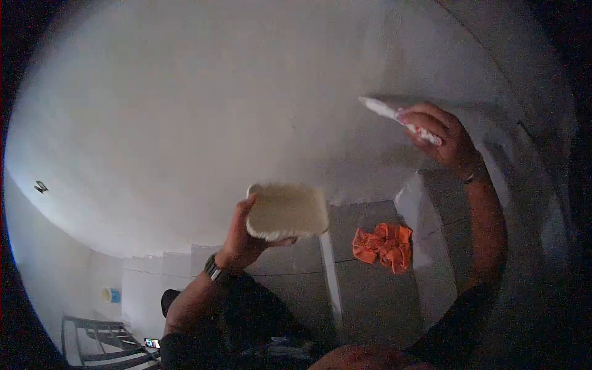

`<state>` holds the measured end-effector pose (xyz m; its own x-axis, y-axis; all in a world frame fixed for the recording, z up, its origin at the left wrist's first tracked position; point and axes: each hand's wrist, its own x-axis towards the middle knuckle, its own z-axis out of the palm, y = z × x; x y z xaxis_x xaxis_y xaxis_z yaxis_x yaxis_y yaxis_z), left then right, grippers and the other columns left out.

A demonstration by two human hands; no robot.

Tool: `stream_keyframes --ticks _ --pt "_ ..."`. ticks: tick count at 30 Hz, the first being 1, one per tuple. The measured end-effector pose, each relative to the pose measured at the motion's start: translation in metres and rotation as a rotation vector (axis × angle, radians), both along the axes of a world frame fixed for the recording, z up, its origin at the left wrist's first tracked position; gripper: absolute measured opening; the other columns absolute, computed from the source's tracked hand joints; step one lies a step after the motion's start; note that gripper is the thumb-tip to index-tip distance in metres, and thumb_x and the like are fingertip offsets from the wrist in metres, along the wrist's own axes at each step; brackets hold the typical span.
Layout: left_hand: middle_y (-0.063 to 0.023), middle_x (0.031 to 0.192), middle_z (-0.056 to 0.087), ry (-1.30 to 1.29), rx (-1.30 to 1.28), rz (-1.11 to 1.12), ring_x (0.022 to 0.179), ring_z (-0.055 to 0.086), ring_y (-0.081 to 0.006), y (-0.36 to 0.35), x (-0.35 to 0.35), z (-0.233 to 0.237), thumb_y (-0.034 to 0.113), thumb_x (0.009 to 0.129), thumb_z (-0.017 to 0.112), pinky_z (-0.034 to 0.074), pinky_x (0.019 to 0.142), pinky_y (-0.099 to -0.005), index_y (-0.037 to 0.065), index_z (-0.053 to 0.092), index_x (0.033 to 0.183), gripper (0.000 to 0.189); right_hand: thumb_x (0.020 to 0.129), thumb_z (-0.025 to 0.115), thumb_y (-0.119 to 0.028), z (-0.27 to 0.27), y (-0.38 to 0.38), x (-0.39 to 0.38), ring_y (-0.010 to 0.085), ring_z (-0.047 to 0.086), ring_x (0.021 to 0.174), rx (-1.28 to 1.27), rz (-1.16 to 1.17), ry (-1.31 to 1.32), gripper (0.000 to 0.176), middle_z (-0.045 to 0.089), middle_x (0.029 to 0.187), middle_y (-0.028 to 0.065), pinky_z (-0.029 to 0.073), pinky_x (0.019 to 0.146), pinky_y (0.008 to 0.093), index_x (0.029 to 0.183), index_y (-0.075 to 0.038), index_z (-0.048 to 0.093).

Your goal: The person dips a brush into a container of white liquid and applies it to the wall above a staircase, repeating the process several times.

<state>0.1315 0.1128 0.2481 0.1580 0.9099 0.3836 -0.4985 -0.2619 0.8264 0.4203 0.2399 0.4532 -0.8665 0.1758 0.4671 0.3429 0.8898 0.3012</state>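
Note:
My left hand (pixel 242 237) grips a cream rectangular tub (pixel 288 211) by its left side, thumb at the rim and fingers underneath. The tub's upper side tips toward me, and its edges are smeared white. Raised at the right, my right hand (pixel 436 137) is closed around a white-smeared paintbrush (pixel 382 108) with reddish patches on its handle. Its pale tip points up and left, close against the pale wall (pixel 203 105). Below and between the hands, a crumpled orange cloth (pixel 385 246) lies on a grey stair step.
Grey stairs (pixel 376 296) run below the wall, with more steps to the left. A dark railing (pixel 102 339) stands at the lower left, near a lit phone (pixel 152 343). Beyond it sits a white and blue bucket (pixel 111 295). A small fixture (pixel 41 186) is on the wall.

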Motion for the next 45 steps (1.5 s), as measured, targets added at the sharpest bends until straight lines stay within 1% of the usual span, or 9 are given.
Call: stream_keyframes --ticks 4,13,20,24,30,33,37,39,45 --pt "-0.0154 0.124 0.037 -0.355 -0.521 -0.195 0.107 0.044 -0.0329 -0.025 -0.029 -0.068 0.048 0.082 0.032 0.046 0.077 -0.0481 0.007 0.028 0.125 0.06 0.079 0.056 -0.013 0.029 0.01 -0.005 0.0237 0.054 0.093 -0.01 -0.031 0.056 0.021 0.056 0.1 0.0085 0.045 0.078 0.0331 0.1 -0.008 0.055" --pt "-0.0175 0.121 0.04 -0.598 -0.643 -0.18 0.102 0.047 -0.0356 -0.071 -0.046 -0.185 0.048 0.081 0.033 0.047 0.073 -0.0495 0.004 0.031 0.124 0.061 0.08 0.054 -0.01 0.072 0.021 -0.005 0.0241 0.054 0.095 0.461 -0.043 0.144 0.019 0.056 0.101 0.0085 0.043 0.081 0.0314 0.099 -0.006 0.056" --pt "-0.0163 0.121 0.04 -0.317 -0.687 -0.126 0.104 0.046 -0.0352 -0.08 -0.055 -0.192 0.049 0.081 0.035 0.046 0.075 -0.0496 0.003 0.03 0.124 0.063 0.079 0.055 -0.01 0.006 0.017 -0.013 0.024 0.055 0.092 -0.236 -0.124 -0.095 0.015 0.056 0.1 0.0093 0.046 0.078 0.0343 0.094 -0.007 0.057" --pt "-0.0159 0.122 0.039 -0.237 -0.788 -0.039 0.104 0.045 -0.035 -0.082 -0.053 -0.195 0.049 0.08 0.038 0.045 0.075 -0.0498 0.003 0.03 0.125 0.064 0.081 0.054 -0.013 0.028 0.028 -0.018 0.024 0.056 0.09 -0.218 -0.138 -0.052 0.014 0.056 0.1 0.0091 0.046 0.078 0.0344 0.092 -0.006 0.057" --pt "-0.0152 0.124 0.038 -0.254 -0.802 -0.059 0.106 0.043 -0.0348 -0.083 -0.045 -0.192 0.048 0.08 0.039 0.044 0.077 -0.0513 0.004 0.03 0.125 0.063 0.083 0.051 -0.014 0.093 0.021 -0.035 0.0242 0.055 0.093 0.482 -0.177 0.177 0.015 0.056 0.101 0.0092 0.045 0.079 0.0339 0.094 -0.006 0.056" --pt "-0.0149 0.124 0.037 -0.271 -0.811 -0.054 0.107 0.042 -0.0348 -0.085 -0.042 -0.186 0.047 0.08 0.04 0.043 0.078 -0.0522 0.005 0.029 0.125 0.063 0.082 0.052 -0.013 0.083 0.027 -0.03 0.024 0.054 0.095 0.363 -0.192 0.256 0.016 0.056 0.102 0.0096 0.045 0.079 0.0332 0.095 -0.005 0.056" --pt "-0.0147 0.125 0.037 -0.298 -0.806 -0.102 0.109 0.041 -0.0342 -0.085 -0.045 -0.186 0.046 0.08 0.041 0.042 0.08 -0.0529 0.006 0.029 0.126 0.062 0.081 0.054 -0.012 0.027 0.042 -0.022 0.0227 0.055 0.094 0.161 -0.112 -0.092 0.017 0.056 0.099 0.0089 0.046 0.079 0.0347 0.096 -0.006 0.055" --pt "-0.0149 0.125 0.037 -0.321 -0.794 -0.215 0.109 0.041 -0.0332 -0.082 -0.05 -0.199 0.045 0.081 0.041 0.041 0.08 -0.0526 0.006 0.029 0.125 0.061 0.081 0.054 -0.013 0.012 0.032 -0.026 0.0229 0.055 0.093 -0.241 -0.086 -0.137 0.016 0.056 0.098 0.0083 0.046 0.079 0.0355 0.095 -0.006 0.055" --pt "-0.0138 0.124 0.038 -0.297 -0.844 -0.234 0.112 0.04 -0.0294 -0.079 -0.056 -0.241 0.044 0.082 0.041 0.037 0.088 -0.0452 0.006 0.03 0.126 0.059 0.081 0.053 -0.013 0.037 0.036 -0.044 0.0235 0.054 0.094 -0.251 -0.183 -0.009 0.016 0.055 0.1 0.0084 0.044 0.08 0.0328 0.096 -0.006 0.054"
